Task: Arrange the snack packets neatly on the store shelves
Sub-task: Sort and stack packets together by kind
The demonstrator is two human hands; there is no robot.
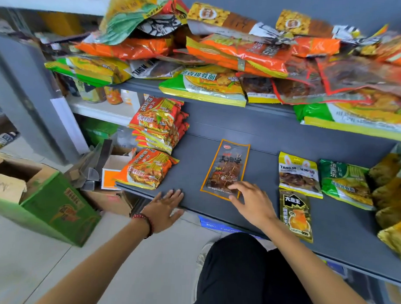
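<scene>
A long dark snack packet with an orange border [226, 166] lies flat on the grey lower shelf [194, 165]. My right hand [253, 205] hovers over its near end, fingers relaxed and spread, fingertips touching the packet's bottom edge. My left hand [164, 208] rests flat and open on the shelf's front edge, left of the packet. Orange noodle packets [158, 123] are stacked at the shelf's left, with one more orange packet [146, 169] in front. To the right lie a yellow packet [298, 174], a dark green-gold packet [296, 217] and a green packet [345, 183].
The upper shelf [138, 86] carries a messy heap of orange, green and yellow packets [243, 55]. More yellow-green packets [393, 204] pile up at the far right. An open green carton [45, 203] and other cardboard boxes [112, 169] stand on the floor at the left. My dark-clothed knee [247, 274] is below the shelf.
</scene>
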